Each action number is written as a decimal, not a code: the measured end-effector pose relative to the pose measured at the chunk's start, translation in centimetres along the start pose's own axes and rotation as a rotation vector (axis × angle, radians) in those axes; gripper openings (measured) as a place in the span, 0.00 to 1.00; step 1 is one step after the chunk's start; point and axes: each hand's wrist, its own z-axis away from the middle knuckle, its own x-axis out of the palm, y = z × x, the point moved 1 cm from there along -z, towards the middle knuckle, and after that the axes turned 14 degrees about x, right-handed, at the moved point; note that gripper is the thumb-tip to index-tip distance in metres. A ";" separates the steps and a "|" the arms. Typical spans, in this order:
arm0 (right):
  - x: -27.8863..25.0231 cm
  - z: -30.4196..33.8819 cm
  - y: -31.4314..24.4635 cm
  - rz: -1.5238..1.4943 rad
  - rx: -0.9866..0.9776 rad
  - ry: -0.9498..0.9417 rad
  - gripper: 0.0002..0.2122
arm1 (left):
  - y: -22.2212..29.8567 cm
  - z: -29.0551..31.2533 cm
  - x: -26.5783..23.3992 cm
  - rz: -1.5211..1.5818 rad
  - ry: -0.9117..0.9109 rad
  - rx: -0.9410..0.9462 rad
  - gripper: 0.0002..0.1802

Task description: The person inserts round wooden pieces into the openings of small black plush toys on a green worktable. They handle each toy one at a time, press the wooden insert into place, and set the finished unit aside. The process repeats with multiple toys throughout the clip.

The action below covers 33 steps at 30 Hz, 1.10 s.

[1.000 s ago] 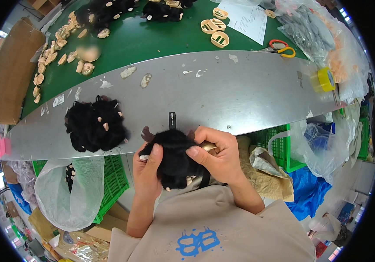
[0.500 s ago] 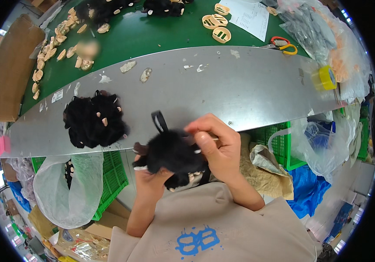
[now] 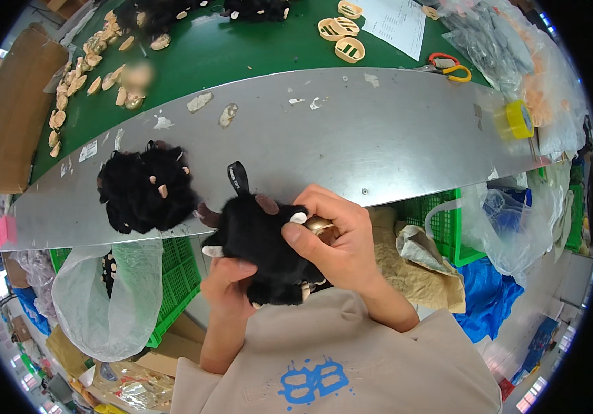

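Observation:
Between my hands, at the near edge of the metal strip, is a black plush toy (image 3: 258, 238) with brownish ears, pale paw tips and a black ribbon loop on top. My left hand (image 3: 229, 286) grips its lower left side, thumb on the fur. On the other side my right hand (image 3: 338, 241) pinches a pale-tipped paw, and a shiny gold-coloured rounded piece (image 3: 318, 224) shows beside its fingers. How that piece is attached is hidden. Left of the held toy, a heap of similar black plush toys (image 3: 148, 190) lies on the metal strip (image 3: 296, 138).
Beige oval pieces (image 3: 75, 79) line the green table's (image 3: 241, 52) left side; slotted beige pieces (image 3: 349, 50) and scissors (image 3: 451, 67) lie farther right. Yellow tape (image 3: 519, 119) sits at the right end. Below are green crates (image 3: 179, 283) and a plastic bag (image 3: 110, 310).
The plush toy has turned more upright, showing both ears and pale paws. My right hand has shifted slightly down and left, and the gold-coloured piece has come into view by it.

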 end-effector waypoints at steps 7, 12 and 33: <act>0.3 0.1 -0.1 -0.071 0.011 0.008 0.08 | -0.6 0.5 -1.0 -0.311 0.058 0.068 0.30; 0.4 -0.1 -0.2 -0.021 -0.052 0.027 0.08 | -0.8 0.9 -0.4 -0.322 0.083 0.198 0.32; 0.6 -0.1 -0.2 0.177 -0.292 0.104 0.08 | -0.8 2.0 -2.2 -0.278 0.036 0.153 0.32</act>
